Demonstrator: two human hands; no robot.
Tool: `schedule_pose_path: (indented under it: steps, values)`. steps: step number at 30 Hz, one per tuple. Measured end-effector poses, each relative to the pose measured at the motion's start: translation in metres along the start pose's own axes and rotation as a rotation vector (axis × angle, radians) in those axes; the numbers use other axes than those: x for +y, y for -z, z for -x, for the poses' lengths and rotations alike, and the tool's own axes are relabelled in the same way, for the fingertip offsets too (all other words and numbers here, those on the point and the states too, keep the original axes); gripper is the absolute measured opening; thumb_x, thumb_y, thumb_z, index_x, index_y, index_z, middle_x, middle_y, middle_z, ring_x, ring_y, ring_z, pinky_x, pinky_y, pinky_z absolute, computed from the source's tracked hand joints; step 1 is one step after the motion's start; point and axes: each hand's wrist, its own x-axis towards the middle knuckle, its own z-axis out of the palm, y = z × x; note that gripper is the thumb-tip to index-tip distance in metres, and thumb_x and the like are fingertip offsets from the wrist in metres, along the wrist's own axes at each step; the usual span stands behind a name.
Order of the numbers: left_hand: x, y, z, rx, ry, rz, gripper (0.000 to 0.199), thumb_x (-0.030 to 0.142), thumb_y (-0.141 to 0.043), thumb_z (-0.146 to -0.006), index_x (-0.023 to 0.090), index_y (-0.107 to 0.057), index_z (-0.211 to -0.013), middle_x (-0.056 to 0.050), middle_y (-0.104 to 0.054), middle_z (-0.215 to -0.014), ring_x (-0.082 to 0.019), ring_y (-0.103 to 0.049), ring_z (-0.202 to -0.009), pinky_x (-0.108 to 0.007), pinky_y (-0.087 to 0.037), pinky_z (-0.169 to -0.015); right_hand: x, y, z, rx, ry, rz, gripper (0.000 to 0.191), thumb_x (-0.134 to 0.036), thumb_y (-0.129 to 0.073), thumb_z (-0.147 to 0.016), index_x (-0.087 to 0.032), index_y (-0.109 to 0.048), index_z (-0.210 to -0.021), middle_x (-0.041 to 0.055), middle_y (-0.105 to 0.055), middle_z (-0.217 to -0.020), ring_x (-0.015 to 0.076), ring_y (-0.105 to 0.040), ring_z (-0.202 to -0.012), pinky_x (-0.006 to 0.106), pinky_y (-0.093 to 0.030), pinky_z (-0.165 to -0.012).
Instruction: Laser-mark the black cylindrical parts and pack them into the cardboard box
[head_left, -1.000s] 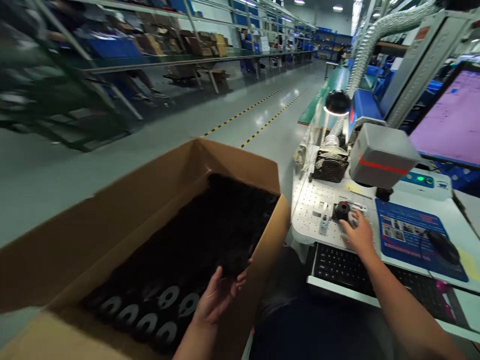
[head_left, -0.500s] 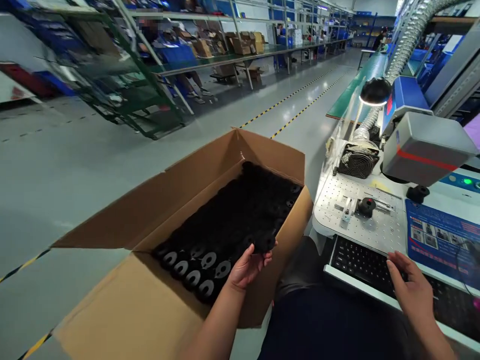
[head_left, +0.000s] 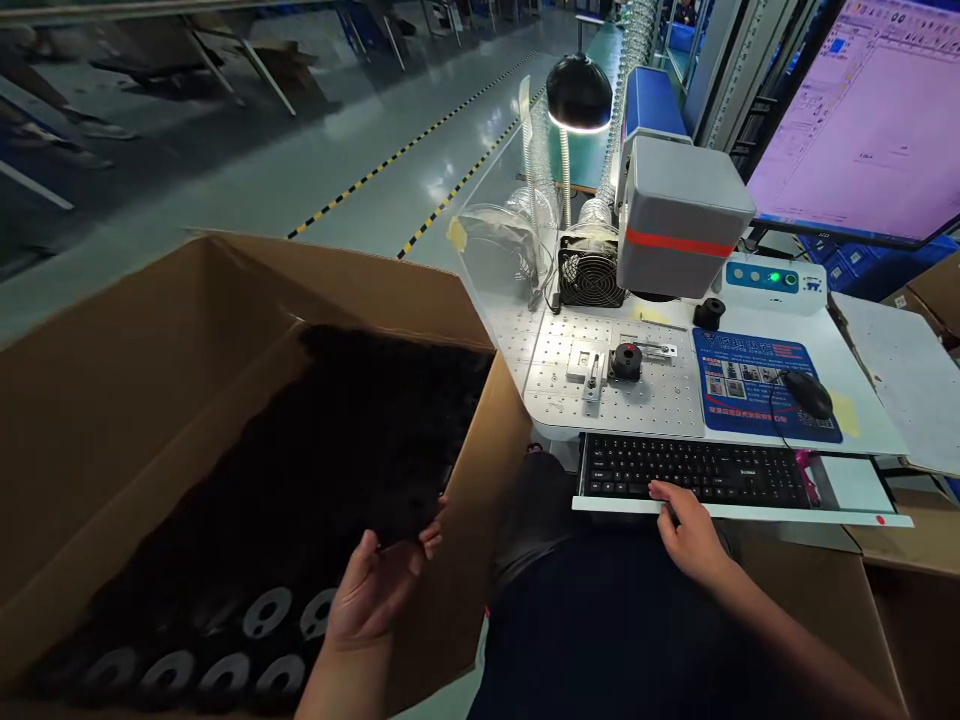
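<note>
My left hand (head_left: 382, 590) is over the near right side of a cardboard box (head_left: 487, 440), its fingers curled round a black part (head_left: 409, 500) that blends into the dark contents. Many black round parts (head_left: 337, 430) fill the box, and several in the near rows show grey ring-shaped faces. My right hand (head_left: 690, 530) rests at the front edge of the black keyboard (head_left: 697, 470), fingers slightly bent and holding nothing. Beyond the keyboard, a black cylindrical part (head_left: 625, 361) with a red dot on top sits against metal stops on the perforated plate (head_left: 547, 385).
A grey machine head (head_left: 679, 220) overhangs the plate, beside a fan (head_left: 591, 278) and a lit black lamp (head_left: 579, 95). Another black part (head_left: 709, 314) stands by the blue mat (head_left: 757, 380). A mouse (head_left: 807, 394) and monitor (head_left: 862, 130) are at the right.
The view has swung right, bringing the monitor and mouse into sight. My right hand has lowered to the keyboard's front edge; my left hand still grips a part at the box.
</note>
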Motion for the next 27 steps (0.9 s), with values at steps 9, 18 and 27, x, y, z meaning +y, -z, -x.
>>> schedule_pose_path:
  steps: [9, 18, 27]
  values:
    - [0.001, 0.003, -0.003, 0.003, -0.001, -0.017, 0.082, 0.046, -0.078, -0.081, 0.012, -0.055, -0.152, -0.018, -0.072, -0.116, -0.023, -0.057, -0.082, -0.034, -0.055, -0.068, -0.002, 0.004, -0.006, 0.025, 0.034, -0.001, 0.039, -0.018, -0.049, -0.098, -0.024, -0.068, -0.131, 0.0099, -0.078, -0.119, 0.0269, -0.074, -0.11, 0.05, -0.064, -0.098]
    - [0.005, 0.0, -0.001, 0.026, 0.008, -0.035, 0.085, 0.047, -0.083, -0.076, 0.016, -0.057, -0.151, -0.016, -0.071, -0.12, -0.022, -0.058, -0.082, -0.034, -0.056, -0.068, -0.004, 0.026, -0.078, 0.162, 0.115, 0.021, 0.032, -0.028, -0.053, -0.099, -0.023, -0.068, -0.127, 0.0099, -0.078, -0.116, 0.026, -0.074, -0.106, 0.048, -0.06, -0.099]
    - [0.009, -0.011, 0.003, 0.122, 0.069, -0.024, 0.085, 0.047, -0.084, -0.07, 0.022, -0.06, -0.148, -0.012, -0.075, -0.106, -0.023, -0.06, -0.074, -0.035, -0.057, -0.063, -0.024, 0.013, -0.195, 0.187, -0.044, 0.098, 0.058, -0.05, -0.07, -0.09, -0.017, -0.062, -0.137, 0.016, -0.069, -0.127, 0.029, -0.069, -0.1, 0.051, -0.058, -0.097]
